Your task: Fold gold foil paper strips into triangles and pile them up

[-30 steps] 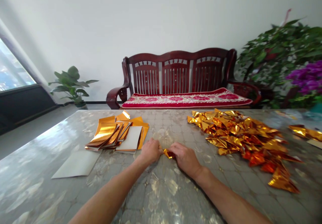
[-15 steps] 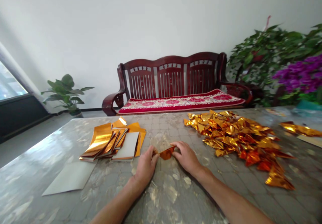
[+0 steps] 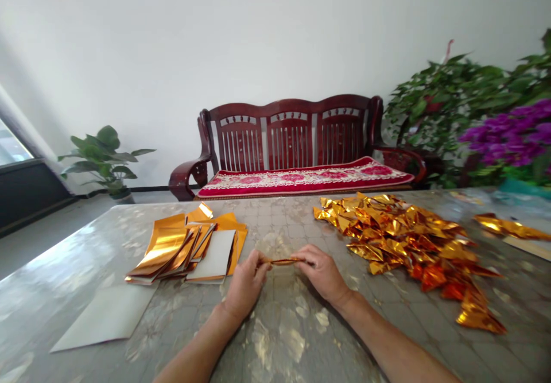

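Observation:
Between my two hands a folded piece of gold foil paper [image 3: 282, 261] is held by its ends, seen nearly edge-on as a thin strip. My left hand [image 3: 248, 279] pinches its left end, and my right hand [image 3: 321, 271] pinches the right end. Both sets of fingers are closed on it, just above the table. Left of my hands lies a loose stack of gold foil sheets [image 3: 166, 248], some with the pale back [image 3: 213, 255] upward. Over to the right spreads a heap of folded gold foil pieces [image 3: 387, 228].
A single pale sheet [image 3: 105, 317] lies flat at the left of the patterned table [image 3: 279, 343]. At the far right are more gold foil [image 3: 510, 226] and clear plastic [image 3: 469, 196]. Behind the table stand a wooden bench [image 3: 290, 136], a potted plant [image 3: 107, 159] and purple flowers [image 3: 508, 133].
The foil piece has turned from showing a broad face to nearly edge-on between my fingers. Both hands still grip its ends. The view has shifted slightly.

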`<state>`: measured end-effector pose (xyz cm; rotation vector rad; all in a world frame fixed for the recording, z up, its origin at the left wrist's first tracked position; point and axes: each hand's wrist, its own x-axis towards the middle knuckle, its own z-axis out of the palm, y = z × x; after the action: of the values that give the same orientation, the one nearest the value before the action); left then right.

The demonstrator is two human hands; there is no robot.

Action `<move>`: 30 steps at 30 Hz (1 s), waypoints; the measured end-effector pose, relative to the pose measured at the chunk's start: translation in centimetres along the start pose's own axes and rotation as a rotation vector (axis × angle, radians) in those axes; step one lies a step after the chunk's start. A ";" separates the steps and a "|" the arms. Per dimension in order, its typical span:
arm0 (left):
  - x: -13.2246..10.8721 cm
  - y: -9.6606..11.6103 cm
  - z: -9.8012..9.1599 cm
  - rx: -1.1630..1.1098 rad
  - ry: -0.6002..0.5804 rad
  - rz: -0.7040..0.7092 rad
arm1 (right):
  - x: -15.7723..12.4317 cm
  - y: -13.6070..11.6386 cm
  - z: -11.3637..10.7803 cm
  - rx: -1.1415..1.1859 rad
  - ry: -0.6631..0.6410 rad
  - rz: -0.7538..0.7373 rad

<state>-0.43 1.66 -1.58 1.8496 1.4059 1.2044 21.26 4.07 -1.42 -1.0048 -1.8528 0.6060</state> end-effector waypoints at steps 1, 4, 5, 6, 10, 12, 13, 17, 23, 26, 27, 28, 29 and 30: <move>0.1 -0.1 0.1 -0.032 0.013 -0.005 | 0.0 0.0 0.0 -0.008 0.004 0.005; 0.2 -0.4 0.5 -0.176 0.033 -0.056 | 0.0 0.0 -0.1 -0.053 0.021 0.005; 0.2 -0.4 0.6 -0.234 0.026 -0.081 | -0.1 0.0 -0.1 -0.075 0.021 -0.007; 0.2 -0.5 0.7 -0.282 0.011 -0.104 | -0.2 -0.1 -0.2 -0.098 0.016 -0.023; 0.0 -0.3 0.4 -0.217 -0.090 -0.052 | -0.3 -0.4 -0.8 -0.171 -0.051 -0.114; 0.0 -0.2 0.1 -0.107 -0.130 0.044 | -0.3 -0.5 -1.1 -0.192 -0.086 -0.158; 0.0 -0.1 0.0 -0.065 -0.138 0.093 | -0.2 -0.5 -1.3 -0.204 -0.100 -0.174; 0.1 0.0 -0.2 -0.006 -0.139 0.192 | -0.2 -0.4 -1.5 -0.239 -0.151 -0.218; 0.2 0.3 -0.3 0.004 -0.181 0.221 | -0.3 -0.1 -1.6 -0.276 -0.227 -0.251; 0.1 0.4 -0.3 0.016 -0.175 0.180 | -0.4 -0.1 -1.7 -0.271 -0.239 -0.242; 0.1 0.5 -0.3 0.018 -0.173 0.172 | -0.4 -0.1 -1.7 -0.270 -0.241 -0.240; 0.1 0.5 -0.3 0.017 -0.172 0.171 | -0.4 -0.1 -1.7 -0.269 -0.244 -0.237; 0.1 0.5 -0.3 0.013 -0.170 0.174 | -0.4 -0.2 -1.7 -0.269 -0.247 -0.232; 0.2 0.5 -0.3 0.009 -0.169 0.177 | -0.4 -0.2 -1.7 -0.266 -0.249 -0.226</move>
<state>-0.44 1.61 -1.01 2.0644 1.1785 1.0958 22.82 3.57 -0.66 -0.9009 -2.2760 0.3669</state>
